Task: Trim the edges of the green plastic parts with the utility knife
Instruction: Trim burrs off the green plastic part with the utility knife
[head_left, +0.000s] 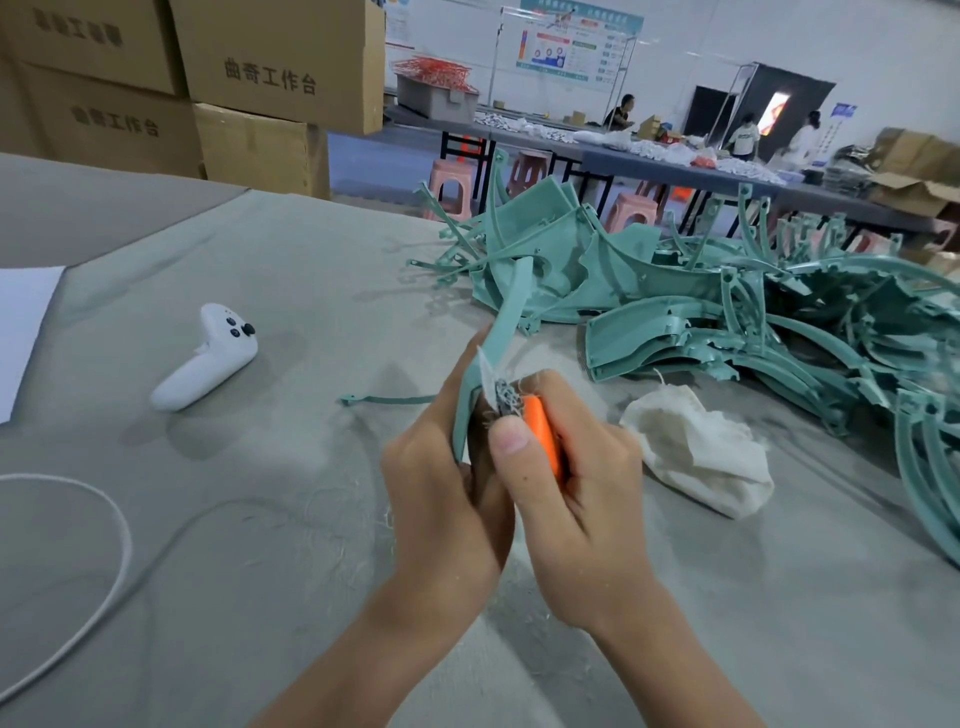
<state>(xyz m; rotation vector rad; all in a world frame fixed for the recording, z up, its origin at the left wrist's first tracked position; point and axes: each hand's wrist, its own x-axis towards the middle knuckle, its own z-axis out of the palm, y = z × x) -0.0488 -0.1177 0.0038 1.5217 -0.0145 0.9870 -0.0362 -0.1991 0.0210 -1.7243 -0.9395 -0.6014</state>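
- The left hand (441, 483) is gripping the lower end of a long, curved green plastic part (501, 322), its fingers (457, 395) curling round the edge.
- The part is standing nearly upright above the counter (260, 519), leaning up and away towards the pile behind it.
- The right hand (576, 493) is holding the utility knife (543, 431), with its fingers (587, 415) clenching the orange handle and the thumb pressing near the front end.
- The knife's front end is sitting right against the part's edge, just beside the left hand; frayed grey-white material is wrapping that end, so the blade itself is not showing clearly.
- A large heap of green plastic parts (727, 312) is lying on the right side of the counter, beyond the hands.
- A crumpled white cloth (696, 447) is lying just to the right of the right hand, in front of the heap.
- A thin green strip (389, 400) is lying flat on the counter to the left of the hands.
- A white handheld controller (208, 358) is resting further left, well apart from the hands.
- A white cable (104, 519) is looping across the near-left counter, and a sheet of white paper (21, 322) is lying at the left edge.
- Cardboard boxes (260, 67) are standing stacked behind the counter.
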